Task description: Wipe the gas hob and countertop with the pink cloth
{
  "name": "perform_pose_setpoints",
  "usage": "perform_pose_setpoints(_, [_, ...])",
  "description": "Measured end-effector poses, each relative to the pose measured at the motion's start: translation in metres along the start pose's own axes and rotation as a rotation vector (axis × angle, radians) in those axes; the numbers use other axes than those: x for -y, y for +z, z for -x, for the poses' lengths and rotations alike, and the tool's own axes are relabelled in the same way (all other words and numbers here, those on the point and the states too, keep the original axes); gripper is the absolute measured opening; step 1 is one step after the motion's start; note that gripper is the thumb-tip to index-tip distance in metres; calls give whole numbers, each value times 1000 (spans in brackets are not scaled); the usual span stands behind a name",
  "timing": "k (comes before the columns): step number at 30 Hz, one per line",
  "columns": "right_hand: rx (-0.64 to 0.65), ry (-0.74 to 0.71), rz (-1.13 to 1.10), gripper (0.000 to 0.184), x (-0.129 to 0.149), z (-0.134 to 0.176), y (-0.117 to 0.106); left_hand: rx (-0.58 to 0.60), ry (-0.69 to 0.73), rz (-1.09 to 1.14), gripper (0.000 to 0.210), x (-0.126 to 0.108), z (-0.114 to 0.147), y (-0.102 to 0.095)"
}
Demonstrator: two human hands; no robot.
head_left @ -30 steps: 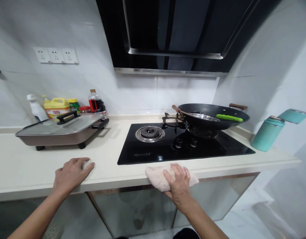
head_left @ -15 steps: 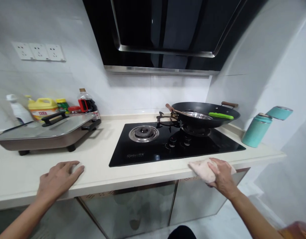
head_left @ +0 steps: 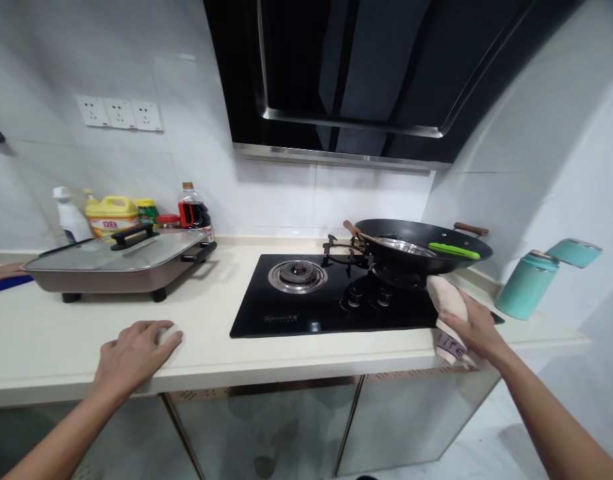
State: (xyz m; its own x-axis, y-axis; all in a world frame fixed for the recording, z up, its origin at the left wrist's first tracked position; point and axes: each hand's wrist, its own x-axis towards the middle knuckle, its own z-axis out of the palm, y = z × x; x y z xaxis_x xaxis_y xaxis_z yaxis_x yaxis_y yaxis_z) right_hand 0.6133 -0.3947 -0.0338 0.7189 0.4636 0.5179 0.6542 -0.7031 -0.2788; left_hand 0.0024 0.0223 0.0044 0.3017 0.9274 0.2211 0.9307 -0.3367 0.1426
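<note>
My right hand [head_left: 471, 325] is closed around a pale pinkish cloth [head_left: 446, 300] with purple lettering on its hanging part. The cloth's upper end touches or hovers over the right side of the black gas cooktop [head_left: 286, 320]; which of the two, I cannot tell. Above it, a black wok [head_left: 411, 263] with wooden handles sits over the right burner, holding a metal piece and a green-handled utensil [head_left: 454, 251]. Palm down on the cream countertop [head_left: 206, 320], my left hand [head_left: 139, 353] rests left of the cooktop, thumb apart and holding nothing I can make out.
A lidded electric pan [head_left: 116, 263] stands at left, with bottles and a yellow jug [head_left: 112, 217] behind it. A turquoise flask [head_left: 529, 287] with its lid raised stands at right. The range hood [head_left: 346, 80] overhangs the cooktop. Another hand [head_left: 6, 272] shows at far left.
My right hand has carried the cloth from the counter's front edge up and right onto or over the cooktop's right part. My left hand stays on the counter. The camera view has shifted.
</note>
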Motion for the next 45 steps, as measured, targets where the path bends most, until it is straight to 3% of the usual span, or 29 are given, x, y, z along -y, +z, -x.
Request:
perform_pose_setpoints(3, [244, 111, 94, 80, 30, -21, 13, -12, 1, 14, 58, 0, 0, 1])
perform_pose_setpoints(5, [334, 89, 109, 75, 56, -23, 17, -17, -3, 18, 58, 0, 0, 0])
perform_pose_setpoints(7, [348, 13, 107, 71, 85, -16, 16, -16, -5, 12, 59, -1, 1, -1])
perform_pose_setpoints(12, [222, -66, 239, 55, 132, 21, 3, 0, -10, 23, 60, -3, 2, -3])
perform_pose_setpoints(17, [226, -203, 259, 44, 142, 50, -15, -13, -22, 22, 57, -5, 3, -3])
perform_pose_setpoints(21, [270, -392, 99, 41, 160, 60, -20, 5, -27, 20, 57, -7, 6, -4])
perform_pose_setpoints(23, [300, -367, 94, 42, 175, 55, -18, 3, -24, 28, 57, -8, 8, -5])
perform_pose_setpoints(28, [350, -136, 224, 50, 211, 21, -6, -24, -22, 68, 58, -8, 10, -5])
perform_pose_setpoints(34, [324, -137, 256, 46, 222, 4, 1, -39, -18, 69, 60, -7, 10, -3])
perform_pose_setpoints(39, [383, -204, 195, 47, 213, 13, -8, -49, -15, 81, 59, -7, 13, -1])
perform_pose_setpoints(45, [396, -324, 123, 42, 224, 54, -20, -49, -19, 90, 59, -6, 11, 1])
